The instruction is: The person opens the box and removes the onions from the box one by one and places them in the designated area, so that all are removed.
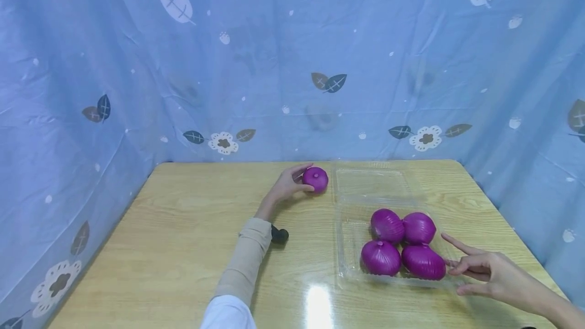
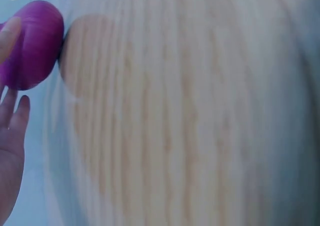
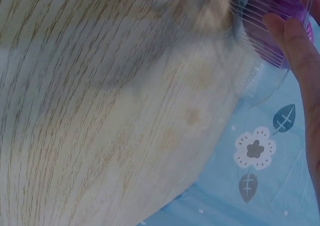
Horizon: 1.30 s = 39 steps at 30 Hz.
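Observation:
In the head view, my left hand (image 1: 290,183) grips a round purple onion (image 1: 316,180) near the table's far edge, thumb on the near side and fingers on the far side. The left wrist view shows the same onion (image 2: 37,45) between thumb and fingers. Several more purple onions (image 1: 382,258) sit grouped in the base of a clear plastic clamshell box (image 1: 349,248), whose lid (image 1: 375,183) lies folded back. At the box's right side is my right hand (image 1: 491,275), fingers spread. In the right wrist view its fingertips touch the box's ribbed wall (image 3: 260,30).
A light wood table (image 1: 183,248) carries everything. Blue patterned cloth (image 1: 274,65) hangs behind it and along both sides. A small black object (image 1: 280,235) shows beside the left sleeve, at the wrist.

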### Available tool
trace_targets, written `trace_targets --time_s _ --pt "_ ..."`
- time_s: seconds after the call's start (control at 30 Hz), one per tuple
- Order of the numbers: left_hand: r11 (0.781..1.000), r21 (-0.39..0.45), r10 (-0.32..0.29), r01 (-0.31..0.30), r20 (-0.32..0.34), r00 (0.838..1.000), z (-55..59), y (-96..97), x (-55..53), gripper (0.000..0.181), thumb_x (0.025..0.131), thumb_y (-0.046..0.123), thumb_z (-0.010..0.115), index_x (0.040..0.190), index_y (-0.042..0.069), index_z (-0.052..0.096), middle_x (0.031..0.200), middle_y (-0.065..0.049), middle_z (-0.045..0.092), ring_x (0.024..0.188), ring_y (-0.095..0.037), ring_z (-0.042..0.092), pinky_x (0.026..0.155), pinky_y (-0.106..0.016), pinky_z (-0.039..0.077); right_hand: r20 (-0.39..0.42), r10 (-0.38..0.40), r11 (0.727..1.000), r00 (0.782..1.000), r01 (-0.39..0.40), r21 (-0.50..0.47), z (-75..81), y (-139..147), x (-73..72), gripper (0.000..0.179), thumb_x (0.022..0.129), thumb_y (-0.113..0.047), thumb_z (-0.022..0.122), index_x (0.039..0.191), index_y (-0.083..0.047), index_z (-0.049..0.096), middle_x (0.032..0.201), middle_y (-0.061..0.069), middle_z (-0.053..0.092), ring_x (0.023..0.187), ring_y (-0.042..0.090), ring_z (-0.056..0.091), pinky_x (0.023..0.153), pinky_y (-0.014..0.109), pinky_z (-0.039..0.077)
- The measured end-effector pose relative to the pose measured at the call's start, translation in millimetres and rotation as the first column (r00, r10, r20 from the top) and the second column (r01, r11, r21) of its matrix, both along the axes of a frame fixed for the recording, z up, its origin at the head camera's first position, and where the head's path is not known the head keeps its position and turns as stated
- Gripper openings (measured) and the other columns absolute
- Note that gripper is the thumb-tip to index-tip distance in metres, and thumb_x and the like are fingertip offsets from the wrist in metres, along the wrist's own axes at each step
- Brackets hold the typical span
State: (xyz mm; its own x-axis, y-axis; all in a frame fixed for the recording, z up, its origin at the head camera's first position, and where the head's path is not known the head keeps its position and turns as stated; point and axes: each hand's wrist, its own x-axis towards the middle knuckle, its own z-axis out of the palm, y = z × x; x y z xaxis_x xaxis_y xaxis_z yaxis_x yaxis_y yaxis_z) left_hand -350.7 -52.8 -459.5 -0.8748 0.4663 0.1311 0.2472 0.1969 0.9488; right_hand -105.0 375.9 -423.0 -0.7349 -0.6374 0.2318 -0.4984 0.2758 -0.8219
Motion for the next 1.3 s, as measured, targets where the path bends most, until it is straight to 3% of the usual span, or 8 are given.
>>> trace_targets --time_s 0.23,0.5,0.67,0.87,1.03,1.13,1.23,1.3 --pt "0.994 0.102 0.029 -0.03 0.011 1.0 8.8 -10.4 5.9 0.063 0.079 0.003 0.076 0.137 0.002 0.05 0.144 -0.008 0.047 0.133 -0.029 0.042 0.107 -0.03 0.038 0.017 -0.008 1.0 1.0 0.008 0.012 0.6 -0.6 1.3 0.026 0.077 0.011 0.071 0.099 -0.002 0.068 0.152 -0.023 0.025 0.113 0.001 0.055 0.082 0.017 0.053" --pt "0.992 0.126 -0.016 0.016 -0.001 1.0 23.3 -17.4 24.4 0.051 0.082 0.0 0.072 0.131 -0.001 0.055 0.135 -0.011 0.056 0.127 -0.023 0.05 0.102 -0.03 0.045 -0.022 0.0 1.0 1.0 0.001 0.02 0.9 0.2 -1.3 0.028 0.075 0.011 0.072 0.099 -0.002 0.068 0.154 -0.022 0.023 0.114 0.0 0.054 0.083 0.015 0.052" --pt "0.986 0.13 -0.107 0.109 -0.023 0.994 28.4 -16.8 42.9 0.049 0.082 -0.004 0.07 0.129 -0.004 0.056 0.132 -0.017 0.056 0.125 -0.027 0.052 0.105 -0.042 0.041 -0.047 -0.014 0.999 0.999 0.016 0.045 2.5 -0.4 -3.1 0.028 0.074 0.01 0.073 0.098 -0.004 0.069 0.153 -0.024 0.023 0.111 -0.001 0.056 0.083 0.013 0.051" --pt "0.969 0.139 -0.205 0.202 0.008 0.979 31.5 -8.1 72.7 0.046 0.084 -0.009 0.066 0.129 -0.004 0.056 0.133 -0.022 0.053 0.124 -0.04 0.049 0.098 -0.035 0.048 -0.062 -0.029 0.997 0.998 0.033 0.072 3.3 1.9 -4.0 0.027 0.074 0.008 0.074 0.097 -0.006 0.069 0.153 -0.023 0.022 0.11 -0.001 0.057 0.082 0.012 0.051" --pt "0.937 0.183 -0.308 0.296 0.036 0.951 36.8 -0.4 97.5 0.047 0.083 -0.013 0.065 0.128 -0.009 0.054 0.134 -0.026 0.051 0.124 -0.045 0.046 0.099 -0.04 0.048 -0.045 -0.047 0.996 0.998 0.051 0.077 7.1 0.8 -5.0 0.025 0.075 0.005 0.075 0.097 -0.004 0.07 0.152 -0.024 0.023 0.112 -0.001 0.054 0.083 0.013 0.051" --pt "0.918 0.166 -0.368 0.359 0.023 0.93 38.6 4.9 110.8 0.047 0.081 -0.012 0.067 0.127 -0.009 0.055 0.134 -0.022 0.052 0.124 -0.037 0.05 0.099 -0.04 0.047 -0.038 -0.057 0.996 0.998 0.059 0.073 7.3 0.2 -3.9 0.025 0.075 0.005 0.075 0.097 -0.004 0.07 0.152 -0.025 0.023 0.112 -0.001 0.054 0.083 0.014 0.051" --pt "0.89 0.115 -0.443 0.442 -0.019 0.896 39.5 10.7 121.0 0.046 0.081 -0.009 0.069 0.126 -0.007 0.058 0.132 -0.015 0.056 0.123 -0.023 0.054 0.098 -0.036 0.048 -0.045 -0.055 0.996 0.997 0.058 0.07 6.0 -0.2 -1.7 0.025 0.075 0.006 0.075 0.097 -0.004 0.07 0.152 -0.024 0.023 0.111 -0.001 0.055 0.083 0.013 0.05" --pt "0.861 0.084 -0.5 0.501 -0.042 0.865 39.7 15.7 125.3 0.045 0.081 -0.007 0.07 0.125 -0.006 0.059 0.131 -0.012 0.058 0.122 -0.016 0.054 0.098 -0.035 0.048 -0.045 -0.053 0.996 0.998 0.056 0.064 4.1 0.0 0.4 0.026 0.074 0.007 0.074 0.097 -0.004 0.07 0.152 -0.024 0.023 0.111 -0.001 0.055 0.083 0.013 0.051"
